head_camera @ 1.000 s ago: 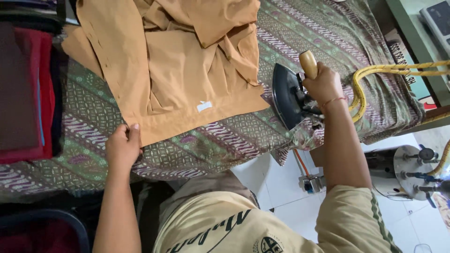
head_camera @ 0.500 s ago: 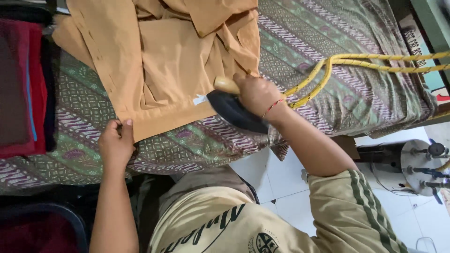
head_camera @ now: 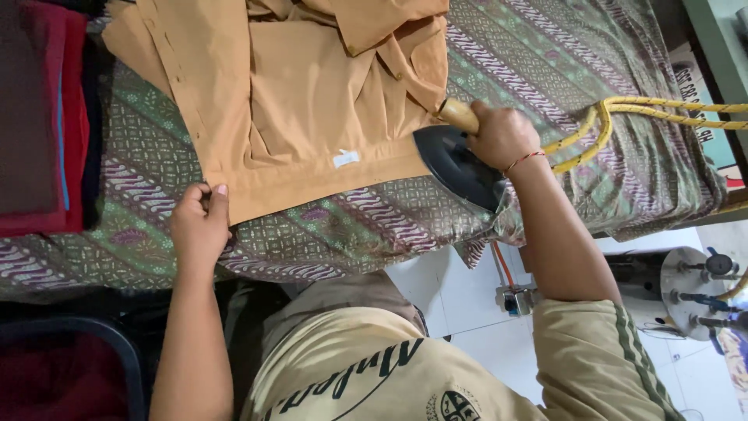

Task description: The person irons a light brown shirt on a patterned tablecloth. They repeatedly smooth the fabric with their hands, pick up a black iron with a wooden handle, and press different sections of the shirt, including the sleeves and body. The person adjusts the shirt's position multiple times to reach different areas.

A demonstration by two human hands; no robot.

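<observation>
An orange-brown shirt (head_camera: 304, 101) lies spread on a patterned batik cloth (head_camera: 545, 54) that covers the ironing surface. My left hand (head_camera: 199, 222) pinches the shirt's lower corner at its hem. My right hand (head_camera: 502, 136) grips the wooden handle of a black iron (head_camera: 456, 168), which rests on the cloth at the shirt's right edge. A small white label (head_camera: 345, 158) shows on the hem near the iron. A yellow cord (head_camera: 639, 117) runs from the iron to the right.
A stack of red and dark folded fabric (head_camera: 43, 117) lies at the left end. A metal fitting with knobs (head_camera: 697, 284) stands at the lower right over the white tiled floor (head_camera: 460, 312). A dark chair frame (head_camera: 70, 366) sits at the lower left.
My right hand has carried the iron left from the cloth's right side to the shirt's edge. My left hand stays at the hem corner.
</observation>
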